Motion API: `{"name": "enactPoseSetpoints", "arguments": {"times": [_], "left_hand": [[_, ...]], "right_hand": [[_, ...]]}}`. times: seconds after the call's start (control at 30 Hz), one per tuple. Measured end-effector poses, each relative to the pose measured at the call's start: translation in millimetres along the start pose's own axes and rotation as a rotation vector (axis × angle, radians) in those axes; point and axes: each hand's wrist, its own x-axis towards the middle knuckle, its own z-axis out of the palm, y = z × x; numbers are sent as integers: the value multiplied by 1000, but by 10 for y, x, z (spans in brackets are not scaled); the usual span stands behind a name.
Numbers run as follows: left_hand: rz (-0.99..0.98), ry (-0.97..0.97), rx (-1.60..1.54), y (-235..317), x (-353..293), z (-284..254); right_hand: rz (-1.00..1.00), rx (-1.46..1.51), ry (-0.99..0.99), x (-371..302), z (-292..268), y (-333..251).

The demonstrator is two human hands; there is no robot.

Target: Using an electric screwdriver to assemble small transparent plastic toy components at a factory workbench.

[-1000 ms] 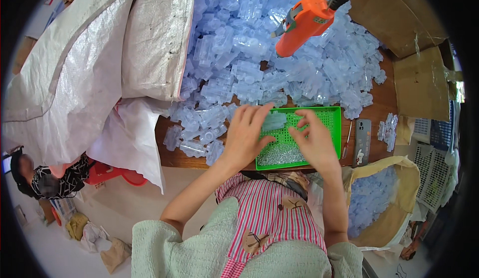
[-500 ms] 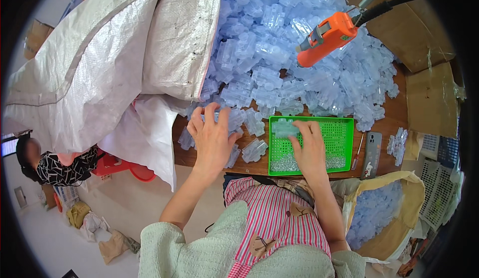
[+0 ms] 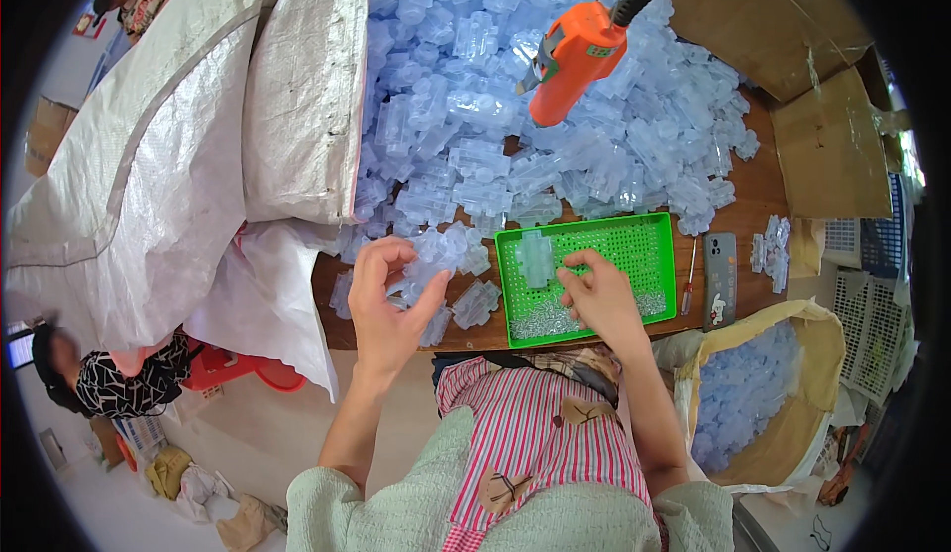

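Note:
My left hand [image 3: 389, 306] is over the near left part of the pile, thumb and forefinger spread apart. Clear bluish plastic pieces [image 3: 436, 253] lie beside and behind its fingers; I see no firm grip on one. My right hand [image 3: 601, 301] is above the green tray [image 3: 666, 324], fingers curled and tips pinched together. What the pinch holds, if anything, is too small to make out. Just left of those fingertips a clear plastic piece [image 3: 536, 259] rests upright in the tray. Small silvery screws [image 3: 540, 320] gather along the tray's near side.
An orange electric screwdriver [image 3: 578, 62] hangs over a large heap of clear pieces [image 3: 475, 106]. White woven sacks [image 3: 302, 97] stand left. Right of the tray lie a small screwdriver [image 3: 688, 280], a phone [image 3: 720, 280] and loose pieces [image 3: 771, 253]. An open sack of pieces [image 3: 743, 394] stands near right.
My right hand has let go of the clear piece, which now stands turned in the tray. My left hand has turned, its thumb and forefinger now spread. The view has shifted.

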Motion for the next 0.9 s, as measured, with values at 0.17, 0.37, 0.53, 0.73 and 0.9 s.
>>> {"name": "enactPoseSetpoints", "arguments": {"times": [0.17, 0.37, 0.53, 0.73, 0.9], "left_hand": [[-183, -77, -161, -38, -63, 93], [-347, -184, -390, -125, -164, 160], [-434, -274, -639, -41, -185, 207], [-379, -322, -475, 47, -160, 218], [-478, -291, -531, 16, -173, 181]], "right_hand": [[-335, -397, 329, 78, 153, 24], [-278, -69, 172, 226, 285, 27], [-126, 362, 100, 183, 308, 110], [-72, 354, 7, 130, 238, -33], [58, 484, -159, 218, 232, 129]]}}
